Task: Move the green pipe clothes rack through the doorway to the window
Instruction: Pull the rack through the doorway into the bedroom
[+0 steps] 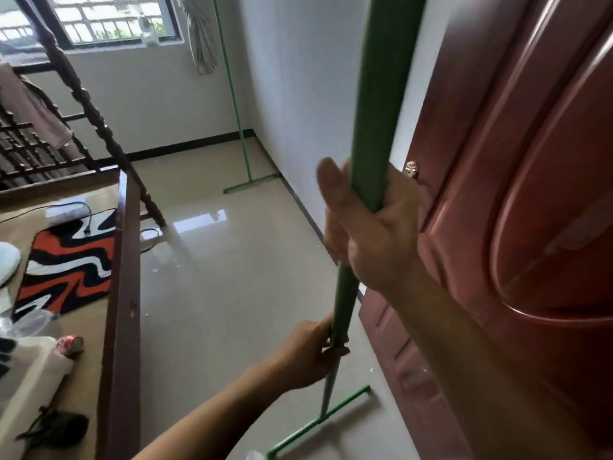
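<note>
The green pipe clothes rack (pixel 378 94) has its near upright pole running from the top of the view down to a crosswise foot (pixel 318 423) on the tiled floor. My right hand (pixel 368 227) is wrapped around this pole at mid-height. Lower down, my left hand (pixel 311 350) grips the same pole. The rack's far upright (pixel 237 104) and its foot (pixel 250 184) stand near the white wall, below the window (pixel 99 21). A reddish-brown door (pixel 517 194) is right beside my right hand.
A dark wooden bed frame (pixel 119 277) with a turned post runs along the left, with a red, black and white mat (pixel 69 263), a can and bags on it. A tied curtain (pixel 200 38) hangs by the window. Glossy floor (pixel 232 277) lies between bed and wall.
</note>
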Demonstrator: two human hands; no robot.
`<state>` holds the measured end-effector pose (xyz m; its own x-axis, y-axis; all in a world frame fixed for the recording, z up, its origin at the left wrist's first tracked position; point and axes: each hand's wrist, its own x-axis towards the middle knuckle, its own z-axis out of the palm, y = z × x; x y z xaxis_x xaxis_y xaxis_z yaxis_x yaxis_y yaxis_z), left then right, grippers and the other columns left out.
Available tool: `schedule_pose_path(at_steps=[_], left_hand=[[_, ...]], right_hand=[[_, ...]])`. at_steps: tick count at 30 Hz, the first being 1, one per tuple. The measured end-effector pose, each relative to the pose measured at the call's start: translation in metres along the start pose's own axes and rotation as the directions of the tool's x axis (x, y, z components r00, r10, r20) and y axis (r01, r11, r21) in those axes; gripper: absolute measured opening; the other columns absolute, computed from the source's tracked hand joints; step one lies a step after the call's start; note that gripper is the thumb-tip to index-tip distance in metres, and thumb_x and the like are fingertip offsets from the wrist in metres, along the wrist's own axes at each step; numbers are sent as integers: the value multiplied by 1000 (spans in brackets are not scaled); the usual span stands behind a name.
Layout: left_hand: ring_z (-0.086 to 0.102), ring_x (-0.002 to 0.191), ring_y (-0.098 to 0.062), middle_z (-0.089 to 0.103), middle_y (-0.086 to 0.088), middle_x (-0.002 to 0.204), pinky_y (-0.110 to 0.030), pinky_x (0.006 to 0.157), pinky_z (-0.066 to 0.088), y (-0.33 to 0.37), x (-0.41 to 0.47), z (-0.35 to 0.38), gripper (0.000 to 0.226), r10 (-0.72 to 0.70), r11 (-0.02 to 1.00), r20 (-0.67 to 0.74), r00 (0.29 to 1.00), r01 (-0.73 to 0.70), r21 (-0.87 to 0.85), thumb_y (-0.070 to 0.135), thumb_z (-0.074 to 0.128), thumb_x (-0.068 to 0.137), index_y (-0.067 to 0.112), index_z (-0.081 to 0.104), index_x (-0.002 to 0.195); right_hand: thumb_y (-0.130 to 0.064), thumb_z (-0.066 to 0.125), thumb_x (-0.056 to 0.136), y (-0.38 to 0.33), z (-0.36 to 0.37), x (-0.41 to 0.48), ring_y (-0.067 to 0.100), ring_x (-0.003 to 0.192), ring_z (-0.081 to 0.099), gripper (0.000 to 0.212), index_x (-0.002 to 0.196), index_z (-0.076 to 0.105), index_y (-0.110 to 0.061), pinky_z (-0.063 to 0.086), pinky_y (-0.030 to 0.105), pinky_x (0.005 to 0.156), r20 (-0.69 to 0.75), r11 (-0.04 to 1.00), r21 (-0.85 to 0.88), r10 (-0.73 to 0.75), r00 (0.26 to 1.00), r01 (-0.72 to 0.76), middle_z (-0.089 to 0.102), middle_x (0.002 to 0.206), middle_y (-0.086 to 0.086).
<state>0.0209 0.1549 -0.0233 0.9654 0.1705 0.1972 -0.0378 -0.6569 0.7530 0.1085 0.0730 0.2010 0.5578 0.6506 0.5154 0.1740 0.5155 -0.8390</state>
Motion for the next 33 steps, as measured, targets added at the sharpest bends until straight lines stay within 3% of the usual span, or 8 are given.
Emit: schedule_pose_path(at_steps=[4,8,11,15,18,23,29,33], left_hand=[[73,83,-23,74,-4,96,-40,74,62,1,14,-1,25,47,997,79,996,-52,55,19,69,91,30,50,103],[72,85,-26,74,-6,96,-43,77,62,-3,42,-8,22,28,998,84,996,-32,50,18,69,90,21,56,107],[70,92,-21,73,-1,100,-45,85,60,-10,60,-13,26,-44,999,82,996,44,5,14,72,88,17,59,110],[69,100,-15,69,6,104,-44,90,60,-13,63,-14,35,-74,993,120,990,84,-79,7,72,85,24,58,113],[70,89,-18,71,1,94,-44,83,61,-15,48,-14,25,-70,994,19,997,71,-82,7,70,85,24,58,98],[71,85,-12,72,4,93,-36,80,62,-22,17,-15,17,-56,998,-109,992,52,-37,13,71,86,22,63,96],[71,89,-24,71,-5,96,-46,78,63,-25,60,-27,23,-140,990,-92,986,141,-1,12,70,85,25,55,98],[70,90,-23,71,-4,99,-44,78,63,-27,97,-24,28,-224,973,-83,971,227,32,9,73,86,24,52,98]], right_hand=[[-22,63,92,-5,-11,-2,4,30,33,37,59,47,-25,29,17,38,-11,997,77,20,1000,-19,35,41,-11],[-16,66,97,-2,-18,22,7,30,29,43,64,39,-17,27,19,38,-129,995,-20,93,987,-96,33,41,-9],[-22,69,97,2,-16,36,11,38,37,39,67,45,-22,37,26,45,-241,982,-124,113,964,-145,41,47,-7],[-33,74,92,8,4,41,11,43,34,49,57,40,-26,32,33,52,-421,972,-207,13,907,-110,35,50,-6],[-24,73,94,10,19,42,10,41,39,53,53,39,-25,37,32,51,-410,954,-291,-59,910,-69,37,44,-12],[-13,69,89,17,39,31,15,42,42,41,55,45,-14,38,35,46,-251,957,-289,-74,965,-2,38,46,-3],[-19,69,84,38,8,73,22,45,42,28,64,53,-9,41,44,50,-238,971,-235,-16,971,-41,42,51,3],[-22,69,82,56,-21,102,20,45,39,33,72,55,6,38,36,53,-258,982,-170,39,965,-85,40,54,3]])
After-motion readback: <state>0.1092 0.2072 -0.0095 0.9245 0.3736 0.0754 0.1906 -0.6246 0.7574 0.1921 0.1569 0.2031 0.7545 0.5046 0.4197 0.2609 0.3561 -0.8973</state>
